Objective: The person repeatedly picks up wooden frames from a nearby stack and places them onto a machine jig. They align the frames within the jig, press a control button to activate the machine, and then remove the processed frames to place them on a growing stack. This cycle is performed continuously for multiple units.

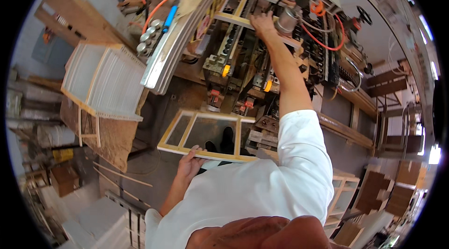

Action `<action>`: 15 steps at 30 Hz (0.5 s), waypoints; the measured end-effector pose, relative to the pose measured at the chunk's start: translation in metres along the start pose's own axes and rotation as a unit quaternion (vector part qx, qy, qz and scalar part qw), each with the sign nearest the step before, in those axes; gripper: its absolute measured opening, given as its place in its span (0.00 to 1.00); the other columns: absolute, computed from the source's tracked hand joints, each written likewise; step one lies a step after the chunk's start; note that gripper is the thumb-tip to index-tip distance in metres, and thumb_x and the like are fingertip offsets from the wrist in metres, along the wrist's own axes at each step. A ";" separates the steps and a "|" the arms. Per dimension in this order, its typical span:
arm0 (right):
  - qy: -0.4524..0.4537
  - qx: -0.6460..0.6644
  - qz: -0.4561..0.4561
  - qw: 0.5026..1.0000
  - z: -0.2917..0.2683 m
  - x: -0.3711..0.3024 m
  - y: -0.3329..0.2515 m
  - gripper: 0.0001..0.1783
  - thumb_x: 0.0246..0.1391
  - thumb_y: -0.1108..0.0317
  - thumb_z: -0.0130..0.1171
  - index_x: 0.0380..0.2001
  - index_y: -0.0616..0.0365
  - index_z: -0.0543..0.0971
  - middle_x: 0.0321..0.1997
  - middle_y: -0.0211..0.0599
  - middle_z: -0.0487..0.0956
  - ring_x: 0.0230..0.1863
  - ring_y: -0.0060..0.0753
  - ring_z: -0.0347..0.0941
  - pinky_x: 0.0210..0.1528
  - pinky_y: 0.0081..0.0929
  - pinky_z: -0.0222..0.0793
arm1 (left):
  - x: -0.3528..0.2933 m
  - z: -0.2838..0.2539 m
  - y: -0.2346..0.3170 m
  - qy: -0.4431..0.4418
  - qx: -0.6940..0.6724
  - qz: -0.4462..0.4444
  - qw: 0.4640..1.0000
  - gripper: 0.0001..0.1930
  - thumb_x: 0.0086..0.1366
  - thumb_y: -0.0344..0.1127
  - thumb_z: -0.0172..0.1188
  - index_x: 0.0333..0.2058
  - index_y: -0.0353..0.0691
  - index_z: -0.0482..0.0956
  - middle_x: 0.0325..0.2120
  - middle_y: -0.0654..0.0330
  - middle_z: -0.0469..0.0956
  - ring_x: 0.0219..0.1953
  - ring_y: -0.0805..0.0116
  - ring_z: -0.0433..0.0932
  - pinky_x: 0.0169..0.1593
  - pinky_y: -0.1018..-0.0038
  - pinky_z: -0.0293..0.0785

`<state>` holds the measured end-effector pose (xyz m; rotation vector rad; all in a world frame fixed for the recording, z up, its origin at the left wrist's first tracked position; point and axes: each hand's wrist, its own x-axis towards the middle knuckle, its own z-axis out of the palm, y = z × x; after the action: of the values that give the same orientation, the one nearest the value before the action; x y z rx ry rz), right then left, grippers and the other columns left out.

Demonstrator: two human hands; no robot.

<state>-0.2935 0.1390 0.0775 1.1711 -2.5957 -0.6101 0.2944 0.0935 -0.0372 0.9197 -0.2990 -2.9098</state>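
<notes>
My left hand (pixel 189 162) is closed on the near rail of a light wooden frame (pixel 186 132) with crossbars, held in front of my body. My shoes and the floor show through its openings. My right hand (pixel 264 22) reaches far forward, its fingers over the near rail of a second wooden frame (pixel 229 17), which lies across a machine bed (pixel 224 62). Next to that hand stands a grey metal cylinder (pixel 286 20) on the machine. The undersides of my right fingers are hidden.
Left of the machine runs a long metal beam (pixel 163 57) with a blue handle (pixel 170 18). Many similar frames are stacked (pixel 100 78) on a brown board (pixel 117 139) at the left. An orange hose (pixel 337 45) loops at the right. Thin wooden strips (pixel 124 176) lie at lower left.
</notes>
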 end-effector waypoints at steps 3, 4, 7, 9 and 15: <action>-0.001 -0.020 0.012 1.000 -0.003 -0.003 -0.001 0.25 0.50 0.69 0.56 0.54 0.53 0.69 0.48 0.41 0.78 0.55 0.44 0.69 0.58 0.69 0.48 | 0.007 -0.012 0.011 0.154 -0.004 0.017 0.988 0.13 0.64 0.34 0.58 0.44 0.36 0.69 0.42 0.57 0.72 0.57 0.55 0.67 0.62 0.55 0.64; -0.003 -0.020 0.016 1.000 -0.004 -0.004 0.000 0.25 0.50 0.69 0.55 0.54 0.53 0.69 0.48 0.40 0.78 0.55 0.44 0.70 0.59 0.70 0.47 | 0.011 -0.023 0.012 0.179 0.003 0.029 0.983 0.11 0.63 0.33 0.58 0.42 0.36 0.72 0.40 0.57 0.73 0.55 0.54 0.69 0.62 0.53 0.65; 0.014 -0.009 0.005 1.000 -0.002 -0.007 0.002 0.25 0.49 0.68 0.57 0.53 0.53 0.70 0.47 0.37 0.78 0.54 0.44 0.70 0.60 0.71 0.46 | 0.024 -0.059 0.015 0.202 0.018 0.044 0.978 0.07 0.63 0.31 0.57 0.39 0.37 0.73 0.38 0.57 0.75 0.54 0.53 0.71 0.60 0.53 0.67; 0.009 -0.001 0.009 1.000 -0.003 -0.008 0.002 0.19 0.51 0.68 0.57 0.49 0.54 0.75 0.49 0.36 0.78 0.56 0.45 0.70 0.61 0.73 0.43 | 0.033 -0.071 0.015 0.242 0.030 0.051 0.969 0.05 0.63 0.31 0.56 0.37 0.38 0.74 0.37 0.57 0.76 0.51 0.54 0.73 0.56 0.54 0.71; 0.028 -0.010 0.006 1.000 -0.003 -0.011 0.003 0.25 0.46 0.65 0.62 0.50 0.55 0.74 0.45 0.39 0.78 0.52 0.47 0.69 0.62 0.70 0.45 | 0.053 -0.069 0.014 0.261 0.080 0.105 0.956 0.07 0.66 0.32 0.53 0.38 0.34 0.73 0.33 0.56 0.76 0.43 0.56 0.77 0.49 0.56 0.76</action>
<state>-0.2874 0.1485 0.0808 1.1485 -2.5419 -0.5905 0.2913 0.0618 -0.1196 1.5248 -0.5527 -2.3651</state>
